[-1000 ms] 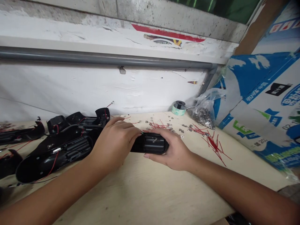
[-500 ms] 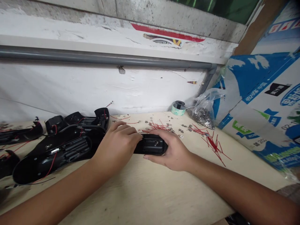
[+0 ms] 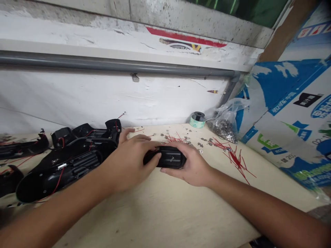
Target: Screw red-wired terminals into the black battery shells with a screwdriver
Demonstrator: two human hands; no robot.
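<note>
Both my hands grip one small black plastic housing (image 3: 169,158) just above the pale wooden table (image 3: 165,210). My left hand (image 3: 129,162) wraps its left end, thumb pressed against the front face. My right hand (image 3: 190,165) cups the right end from behind and below, fingers curled over the top. The housing's smooth closed side faces me. Most of its left half is hidden under my left fingers.
A pile of similar black housings with red wires (image 3: 64,158) lies at the left. Loose red wires (image 3: 234,156) and small metal parts are scattered at the back right, beside a solder spool (image 3: 197,119), a plastic bag of metal parts (image 3: 224,124) and a blue-white carton (image 3: 292,113).
The housing has been turned in my hands: its open battery compartment faced me before, now the smooth outer side does. My left thumb has shifted onto its front.
</note>
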